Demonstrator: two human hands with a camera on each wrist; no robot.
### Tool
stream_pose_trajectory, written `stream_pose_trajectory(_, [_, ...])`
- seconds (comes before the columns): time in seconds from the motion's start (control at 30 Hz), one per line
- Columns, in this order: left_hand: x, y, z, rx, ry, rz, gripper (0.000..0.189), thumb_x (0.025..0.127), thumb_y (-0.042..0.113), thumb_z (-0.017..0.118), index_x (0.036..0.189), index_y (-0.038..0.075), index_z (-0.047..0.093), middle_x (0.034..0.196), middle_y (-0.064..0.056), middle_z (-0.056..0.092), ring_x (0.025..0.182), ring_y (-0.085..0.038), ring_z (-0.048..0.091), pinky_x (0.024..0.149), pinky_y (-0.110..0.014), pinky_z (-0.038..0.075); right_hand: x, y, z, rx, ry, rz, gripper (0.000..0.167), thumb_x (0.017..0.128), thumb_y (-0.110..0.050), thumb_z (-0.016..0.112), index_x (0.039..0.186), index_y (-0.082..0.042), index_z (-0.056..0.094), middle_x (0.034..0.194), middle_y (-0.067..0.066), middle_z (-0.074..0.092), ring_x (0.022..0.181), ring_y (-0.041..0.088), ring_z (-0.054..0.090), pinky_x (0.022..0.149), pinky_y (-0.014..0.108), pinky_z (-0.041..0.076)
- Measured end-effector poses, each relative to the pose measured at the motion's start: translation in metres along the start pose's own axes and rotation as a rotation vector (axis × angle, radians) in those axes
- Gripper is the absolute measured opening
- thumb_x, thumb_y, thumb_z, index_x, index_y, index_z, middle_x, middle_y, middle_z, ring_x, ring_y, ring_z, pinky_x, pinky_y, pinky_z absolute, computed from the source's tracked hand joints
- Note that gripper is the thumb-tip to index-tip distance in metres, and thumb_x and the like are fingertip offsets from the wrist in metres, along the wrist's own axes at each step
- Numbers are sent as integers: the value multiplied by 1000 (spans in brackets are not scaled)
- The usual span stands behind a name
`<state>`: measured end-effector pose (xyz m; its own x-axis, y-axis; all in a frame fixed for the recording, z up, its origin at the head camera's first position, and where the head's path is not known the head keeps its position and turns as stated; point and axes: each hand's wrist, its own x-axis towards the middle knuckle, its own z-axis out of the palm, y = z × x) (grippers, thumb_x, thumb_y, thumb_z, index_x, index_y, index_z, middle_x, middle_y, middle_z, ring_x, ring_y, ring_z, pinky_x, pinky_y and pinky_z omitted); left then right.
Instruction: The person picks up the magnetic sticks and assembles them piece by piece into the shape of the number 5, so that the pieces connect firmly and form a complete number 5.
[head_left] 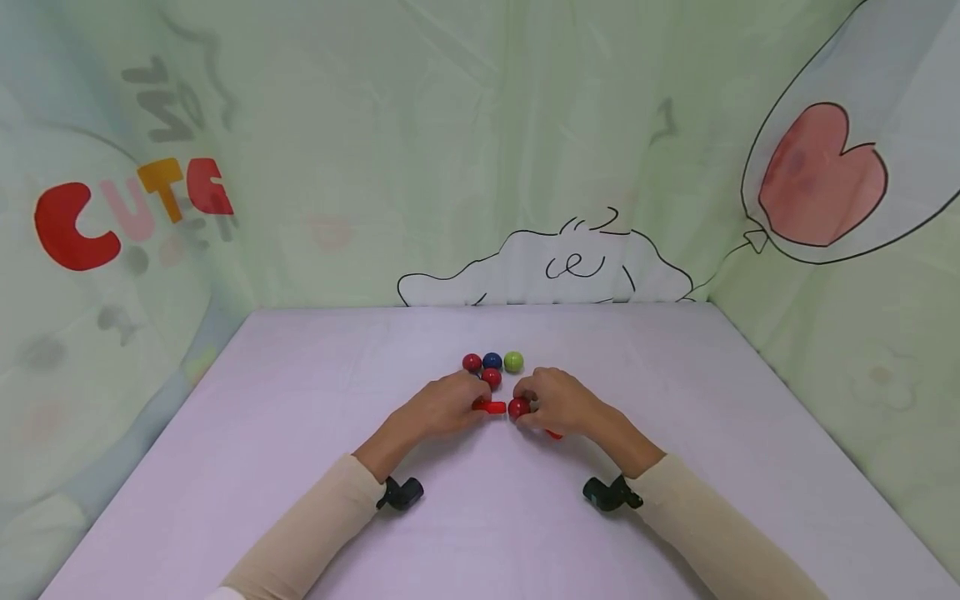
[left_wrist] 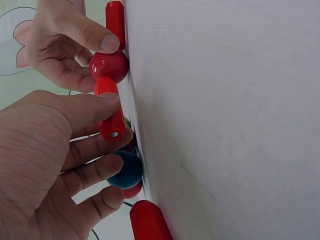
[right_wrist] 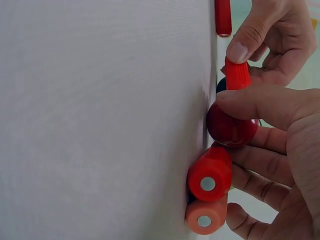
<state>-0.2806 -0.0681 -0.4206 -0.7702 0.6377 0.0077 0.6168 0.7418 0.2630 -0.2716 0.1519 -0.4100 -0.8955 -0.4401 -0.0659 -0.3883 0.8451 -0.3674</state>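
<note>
My left hand [head_left: 448, 406] pinches a short red rod [left_wrist: 111, 115] between thumb and fingers. A pale, round, metal-looking spot shows in its near end in the left wrist view. My right hand [head_left: 558, 402] holds a glossy red ball [right_wrist: 232, 127] between thumb and fingers, low against the tabletop. The rod's far end points at this ball, very close; I cannot tell whether they touch. Under my right hand lie a red rod [right_wrist: 210, 177] and an orange-red rod [right_wrist: 206, 217], side by side. Beyond the left fingers sits a blue ball [left_wrist: 126, 170].
At the back, a red ball [head_left: 472, 362], a dark blue ball [head_left: 492, 360] and a green ball [head_left: 513, 362] form a row, another red ball [head_left: 491, 377] in front. One more red rod [left_wrist: 150, 220] lies beside my left hand. A pale cloth [head_left: 480, 533] covers the table.
</note>
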Motion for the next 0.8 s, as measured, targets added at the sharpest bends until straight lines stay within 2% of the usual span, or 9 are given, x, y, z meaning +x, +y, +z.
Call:
stream_pose_trajectory(0.27, [1, 2, 1, -9, -4, -19, 18, 93, 22, 75, 110, 17, 73, 91, 8, 61, 85, -12, 56, 73, -24, 50, -2, 1, 1, 4, 17, -13, 33, 79, -22, 87, 109, -14, 75, 92, -3, 64, 90, 16, 55, 75, 30, 55])
stream_pose_trajectory(0.47, [-3, 1, -2, -53, 5, -66, 21, 92, 20, 75, 112, 17, 73, 94, 8, 64, 88, -12, 57, 78, -26, 52, -4, 6, 2, 42, 25, -53, 29, 81, -17, 85, 108, -11, 74, 90, -3, 70, 85, 16, 58, 76, 31, 57])
stream_pose_trajectory(0.63, [-7, -2, -7, -77, 6, -97, 28, 92, 23, 74, 119, 16, 72, 102, 5, 66, 96, -13, 57, 83, -30, 54, -4, 7, 2, 51, 33, -76, 30, 82, -16, 84, 109, -11, 74, 91, -2, 70, 84, 15, 59, 78, 31, 57])
stream_pose_trajectory(0.8, [-9, -10, -14, -92, 14, -107, 31, 93, 28, 73, 121, 15, 70, 104, 4, 65, 99, -14, 57, 87, -33, 53, -5, 6, 2, 53, 33, -77, 30, 83, -17, 84, 110, -10, 73, 90, -2, 69, 84, 15, 58, 79, 32, 56])
